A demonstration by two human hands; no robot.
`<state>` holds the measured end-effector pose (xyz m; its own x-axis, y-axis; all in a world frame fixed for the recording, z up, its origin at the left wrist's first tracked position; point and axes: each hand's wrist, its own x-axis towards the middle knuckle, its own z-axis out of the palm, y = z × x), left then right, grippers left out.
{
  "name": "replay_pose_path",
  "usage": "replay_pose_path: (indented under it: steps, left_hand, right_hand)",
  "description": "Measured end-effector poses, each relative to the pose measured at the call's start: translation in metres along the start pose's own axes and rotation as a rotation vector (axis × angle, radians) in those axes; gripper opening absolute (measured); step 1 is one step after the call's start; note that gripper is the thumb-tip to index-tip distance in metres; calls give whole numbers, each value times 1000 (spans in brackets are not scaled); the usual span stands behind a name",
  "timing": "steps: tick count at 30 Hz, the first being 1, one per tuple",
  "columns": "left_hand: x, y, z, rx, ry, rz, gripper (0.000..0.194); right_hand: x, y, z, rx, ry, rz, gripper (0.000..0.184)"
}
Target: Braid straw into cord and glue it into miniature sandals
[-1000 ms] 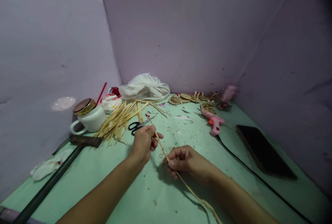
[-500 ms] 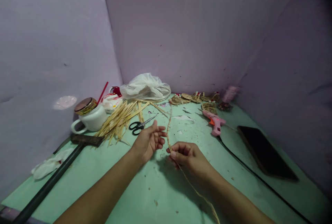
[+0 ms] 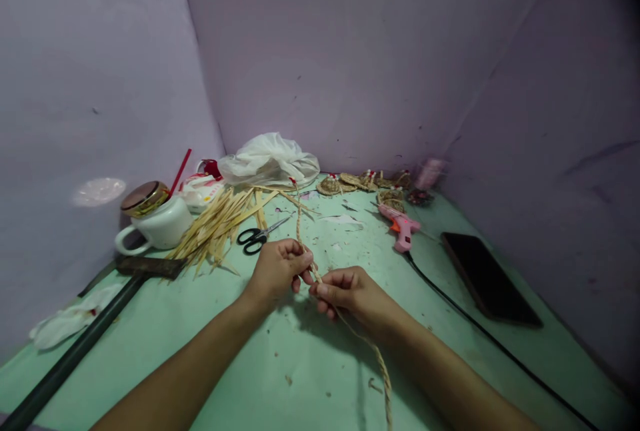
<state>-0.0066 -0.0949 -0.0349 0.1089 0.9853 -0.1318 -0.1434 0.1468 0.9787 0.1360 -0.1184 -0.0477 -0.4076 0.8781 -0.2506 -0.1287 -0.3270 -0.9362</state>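
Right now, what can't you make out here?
Head view:
Straw-coloured fibre cord: near end cut off by the bottom edge; pinched parts hidden by the fingers.
Crumpled white plastic bag: any contents hidden by its folds.
Black-handled, T-shaped tool: handle's end cut off at the lower-left corner.
Pink object, back right: too blurred to identify.

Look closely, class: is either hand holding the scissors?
No: the scissors lie on the table, while the left hand and right hand both hold the cord.

Can't read any lettering from where I'm sitting, tbh. The red markings (image 3: 200, 182) on that white packet (image 3: 197, 198) are too small.
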Motion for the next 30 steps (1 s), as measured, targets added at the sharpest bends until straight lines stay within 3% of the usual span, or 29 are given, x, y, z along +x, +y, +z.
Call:
replay_pose_path:
  steps: [6,9,12,19,23,30]
  left_hand:
    - [4,-14,9,-82,100,-36,17]
    - [10,-8,-3,-114,153,18,20]
    - [14,4,-18,-140,199,101,25]
    - [16,15,-26,-171,196,173,30]
    - [17,13,-25,-187,210,166,29]
    - [23,-1,-22,-184,313,146,27]
  right_hand:
    - [-3,3,8,-158,51,-147,23]
    - [1,3,4,-45,-19,11,33]
    - [2,1,-6,92,-171,182,40]
    - [-2,1,-14,191,-339,207,35]
    - [-1,3,-12,197,-263,220,32]
    - [-2,3,6,-29,-108,198,34]
